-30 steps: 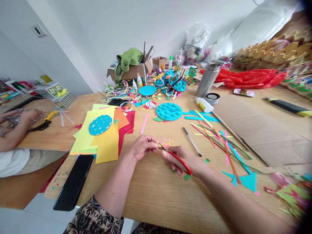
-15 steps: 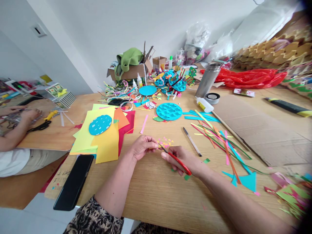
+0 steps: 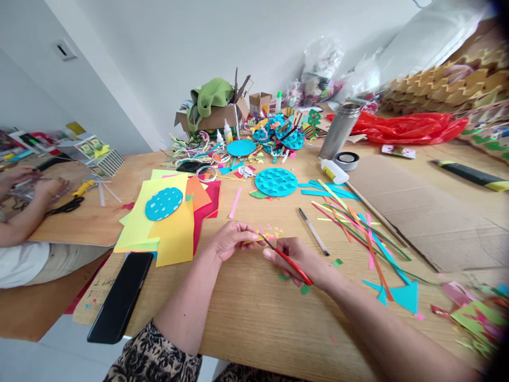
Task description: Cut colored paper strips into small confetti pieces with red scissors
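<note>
My left hand (image 3: 235,240) pinches a narrow yellow paper strip (image 3: 260,238) between thumb and fingers. In my right hand (image 3: 296,255) is a pair of red-handled scissors (image 3: 292,267), its dark blades pointing at the strip beside my left fingertips. Small pink and yellow paper snippets (image 3: 273,231) lie on the table just beyond the blades. A few green scraps (image 3: 305,289) rest under and beside my right hand. Past the snippets sits a blue oval piece with a raised pattern (image 3: 275,182).
Coloured sheets (image 3: 175,239) and a black phone (image 3: 121,300) lie left. A pen (image 3: 314,231), paper strips (image 3: 369,233), a cardboard sheet (image 3: 421,212) and a steel bottle (image 3: 339,131) are on the right. Another person's hands (image 3: 50,185) work at the far left.
The scissor blades and my left fingertips have shifted very slightly at the yellow strip, and more of the strip shows. Both hands otherwise keep their places.
</note>
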`<state>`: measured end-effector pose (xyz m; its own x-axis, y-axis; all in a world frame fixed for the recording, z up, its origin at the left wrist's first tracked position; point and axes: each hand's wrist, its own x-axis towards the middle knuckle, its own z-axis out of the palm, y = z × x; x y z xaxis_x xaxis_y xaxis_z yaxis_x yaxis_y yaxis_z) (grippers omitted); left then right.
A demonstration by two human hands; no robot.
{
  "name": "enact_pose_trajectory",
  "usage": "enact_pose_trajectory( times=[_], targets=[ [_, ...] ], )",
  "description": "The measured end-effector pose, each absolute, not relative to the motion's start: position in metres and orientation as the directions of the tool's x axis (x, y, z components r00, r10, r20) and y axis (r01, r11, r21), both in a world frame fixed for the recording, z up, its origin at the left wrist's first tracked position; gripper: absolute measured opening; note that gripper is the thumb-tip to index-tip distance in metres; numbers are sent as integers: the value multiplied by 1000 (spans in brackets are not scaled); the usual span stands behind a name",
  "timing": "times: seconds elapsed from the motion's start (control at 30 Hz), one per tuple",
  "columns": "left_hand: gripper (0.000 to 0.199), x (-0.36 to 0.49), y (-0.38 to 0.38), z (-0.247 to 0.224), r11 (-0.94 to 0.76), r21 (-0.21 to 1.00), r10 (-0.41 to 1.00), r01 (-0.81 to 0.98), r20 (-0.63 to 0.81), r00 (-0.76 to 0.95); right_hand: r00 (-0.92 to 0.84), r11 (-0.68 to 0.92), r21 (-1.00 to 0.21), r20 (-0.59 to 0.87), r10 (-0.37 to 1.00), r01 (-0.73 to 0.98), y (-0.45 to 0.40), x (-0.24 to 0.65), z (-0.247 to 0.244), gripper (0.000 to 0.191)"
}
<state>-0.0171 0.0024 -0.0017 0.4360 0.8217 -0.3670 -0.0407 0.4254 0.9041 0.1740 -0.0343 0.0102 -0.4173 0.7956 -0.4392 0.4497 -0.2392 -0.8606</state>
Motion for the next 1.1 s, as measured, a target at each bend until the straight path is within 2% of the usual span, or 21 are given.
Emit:
enact_pose_trajectory(
  times=[0.27, 0.53, 0.7, 1.1],
  targets=[
    [15, -19, 2, -1, 424, 905, 831, -40, -371, 415, -405, -254, -868, -435, 804, 427, -32, 174, 6, 46],
    [18, 5, -4, -4, 391, 859, 916, -332, -328, 231, -342, -269, -906, -379, 860, 328, -30, 173, 9, 45],
    [17, 21, -11, -7, 365, 803, 927, -472, -360, 105, -343, -291, -909, -387, 856, 299, -31, 172, 6, 45],
    [13, 36, -22, -9, 289, 834, 946, -470, -326, 3, -352, -287, -916, -376, 857, 280, -30, 171, -4, 46]
  ],
)
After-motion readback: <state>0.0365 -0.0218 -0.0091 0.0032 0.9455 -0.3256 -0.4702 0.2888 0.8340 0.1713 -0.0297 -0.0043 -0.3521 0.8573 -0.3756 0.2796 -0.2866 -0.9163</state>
